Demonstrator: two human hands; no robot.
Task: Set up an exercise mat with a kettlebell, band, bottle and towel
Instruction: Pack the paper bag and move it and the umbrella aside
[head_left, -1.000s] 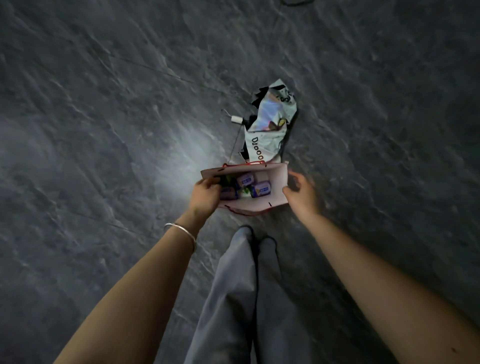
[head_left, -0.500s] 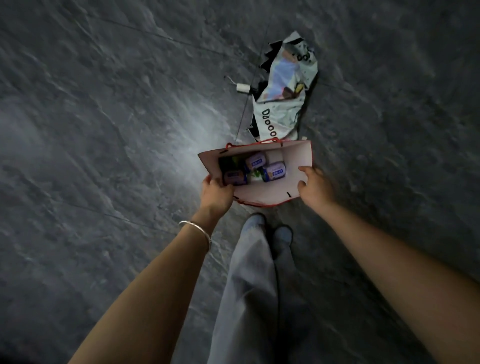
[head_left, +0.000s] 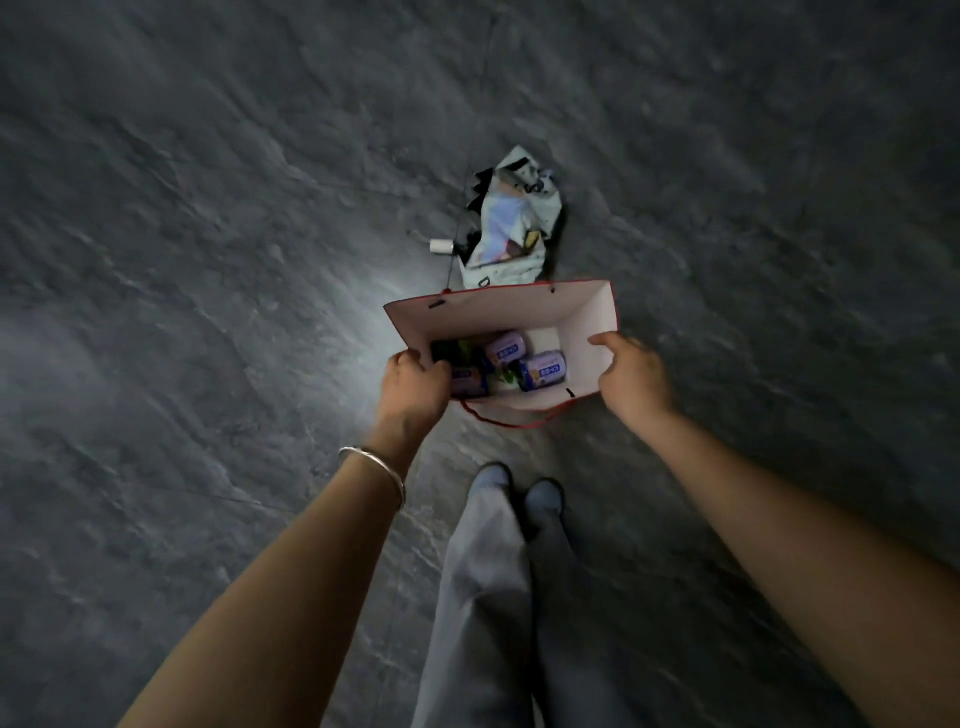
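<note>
A white paper bag (head_left: 524, 309) with red edges and a red cord handle stands open on the dark floor in front of my feet. Inside lie several small purple-labelled cans (head_left: 543, 370) and something green. My left hand (head_left: 415, 382) grips the bag's near left rim, fingers curled over the edge. My right hand (head_left: 631, 376) holds the bag's right wall, fingers spread against the paper. No mat, kettlebell, band, bottle or towel shows in this view.
A crumpled printed plastic bag (head_left: 511, 228) lies on the floor just beyond the paper bag, with a small white plug (head_left: 441, 246) and thin cable beside it. Dark stone-patterned floor (head_left: 208, 260) lies all around. My legs in grey trousers (head_left: 498, 597) stand below.
The paper bag has been pulled wider open between my hands. My right hand shifted from the near right corner onto the right wall. The view has tilted slightly.
</note>
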